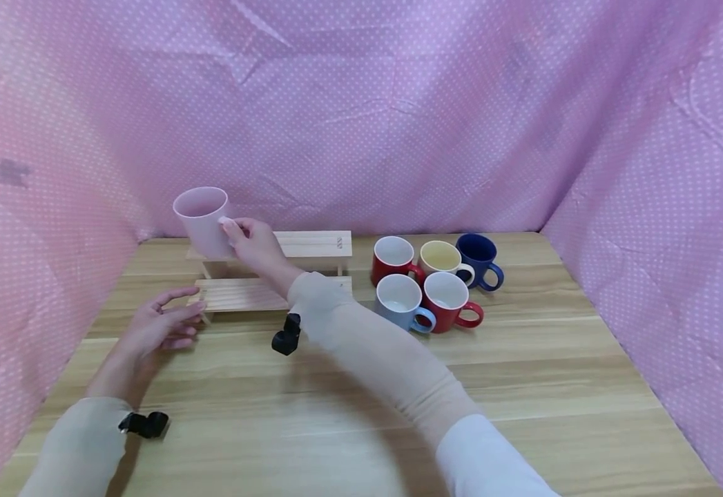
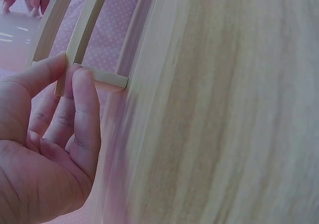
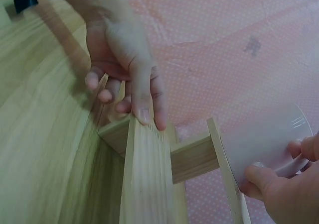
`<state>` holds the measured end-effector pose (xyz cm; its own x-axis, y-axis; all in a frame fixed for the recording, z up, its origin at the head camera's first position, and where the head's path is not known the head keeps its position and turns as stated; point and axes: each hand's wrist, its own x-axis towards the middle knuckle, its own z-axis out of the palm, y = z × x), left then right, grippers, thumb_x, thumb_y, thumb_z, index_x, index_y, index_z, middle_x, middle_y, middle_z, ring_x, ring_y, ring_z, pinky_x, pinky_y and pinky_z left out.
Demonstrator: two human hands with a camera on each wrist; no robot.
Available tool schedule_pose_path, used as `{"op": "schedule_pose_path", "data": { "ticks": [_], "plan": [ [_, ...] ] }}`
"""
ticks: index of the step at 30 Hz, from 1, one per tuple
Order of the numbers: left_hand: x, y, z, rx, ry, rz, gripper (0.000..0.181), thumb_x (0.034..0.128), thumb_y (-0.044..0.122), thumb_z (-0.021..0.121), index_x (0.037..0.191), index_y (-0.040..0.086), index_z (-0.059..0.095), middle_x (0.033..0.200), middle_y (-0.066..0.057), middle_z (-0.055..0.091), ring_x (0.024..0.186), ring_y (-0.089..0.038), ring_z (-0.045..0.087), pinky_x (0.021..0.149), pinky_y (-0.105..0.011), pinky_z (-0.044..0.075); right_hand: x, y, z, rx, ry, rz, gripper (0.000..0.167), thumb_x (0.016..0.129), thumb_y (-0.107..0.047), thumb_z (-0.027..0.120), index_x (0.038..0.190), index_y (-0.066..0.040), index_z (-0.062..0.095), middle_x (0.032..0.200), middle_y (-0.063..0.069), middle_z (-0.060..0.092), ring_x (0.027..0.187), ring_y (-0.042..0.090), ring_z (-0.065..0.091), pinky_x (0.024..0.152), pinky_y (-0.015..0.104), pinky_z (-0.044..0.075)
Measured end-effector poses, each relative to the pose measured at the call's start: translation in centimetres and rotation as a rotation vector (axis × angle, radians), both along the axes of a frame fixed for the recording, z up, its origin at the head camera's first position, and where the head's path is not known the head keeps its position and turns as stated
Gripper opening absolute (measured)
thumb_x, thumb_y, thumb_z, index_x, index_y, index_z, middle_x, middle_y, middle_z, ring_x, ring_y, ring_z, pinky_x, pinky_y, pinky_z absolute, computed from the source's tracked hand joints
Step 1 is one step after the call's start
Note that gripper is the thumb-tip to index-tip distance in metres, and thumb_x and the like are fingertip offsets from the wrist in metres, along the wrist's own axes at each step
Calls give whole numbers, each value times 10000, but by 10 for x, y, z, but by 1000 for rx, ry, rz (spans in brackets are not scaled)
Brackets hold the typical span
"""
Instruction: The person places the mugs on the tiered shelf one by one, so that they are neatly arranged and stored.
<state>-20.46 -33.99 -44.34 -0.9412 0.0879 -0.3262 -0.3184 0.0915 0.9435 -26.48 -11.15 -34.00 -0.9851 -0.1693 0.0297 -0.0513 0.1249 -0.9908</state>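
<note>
A pale pink mug (image 1: 202,224) is upright at the left end of a two-step wooden rack's upper board (image 1: 311,244). My right hand (image 1: 258,250) grips the mug by its handle. In the right wrist view the mug (image 3: 264,139) is right beside the upper board; whether its base touches the wood I cannot tell. My left hand (image 1: 157,324) is at the left end of the rack's lower board (image 1: 243,295). The left wrist view has that hand (image 2: 60,129) pinching the board's end between thumb and fingers.
Right of the rack several mugs stand close together: a red one (image 1: 382,266), a cream one (image 1: 423,259), a dark blue one (image 1: 469,261), a light blue one (image 1: 392,314) and another red one (image 1: 442,321). Pink dotted cloth (image 1: 361,124) encloses the wooden table (image 1: 523,414).
</note>
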Motion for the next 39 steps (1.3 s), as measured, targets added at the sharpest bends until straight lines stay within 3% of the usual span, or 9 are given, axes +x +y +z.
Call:
{"op": "schedule_pose_path", "data": {
  "ticks": [5,10,18,22,29,35,39],
  "plan": [
    [-1,-3,2,-8,10,-9,355,940,281,763,1253,336,605,871,24,744,677,-120,684,616,-332,635,-1,-6,5,100,29,50,308,1074,-306,540,1238,-83,675,1043,-23,673,911,62,590,753,161,502],
    [0,-5,6,-11,11,-6,390,934,292,768,1285,312,599,883,24,740,688,-121,684,627,-328,635,-3,-8,7,114,10,78,316,1080,-336,521,1251,-110,660,1027,-20,659,886,115,616,706,188,519],
    [1,-7,7,-31,9,1,392,930,312,770,1282,319,597,891,19,739,691,-127,686,632,-332,636,-2,-6,7,52,-33,130,310,1088,-277,512,1299,-87,636,1071,34,670,979,230,656,792,298,588],
    [1,-8,6,-51,23,-10,417,932,327,765,1313,307,596,902,20,741,698,-127,687,640,-334,637,-1,-7,7,26,-59,119,307,1084,-274,521,1301,-85,630,1080,32,668,997,230,652,858,353,594],
    [5,-16,8,-45,11,-1,365,947,291,753,1272,344,596,877,20,743,683,-127,680,619,-331,634,0,-13,7,-8,-79,133,294,1079,-256,534,1280,-64,630,1061,27,675,990,214,664,723,224,567],
    [-2,-7,2,-31,7,-15,451,929,310,771,1337,302,579,903,8,742,704,-129,684,638,-331,635,-2,-1,6,-35,-87,101,275,1065,-202,562,1283,-41,607,1128,43,662,1048,247,662,828,313,596],
    [-5,1,-2,-44,0,-20,463,931,315,770,1348,297,569,895,15,739,694,-124,678,628,-329,634,-3,12,6,-36,-98,92,281,1028,-133,617,1294,-42,605,1132,50,662,1043,286,668,735,275,596]
  ]
}}
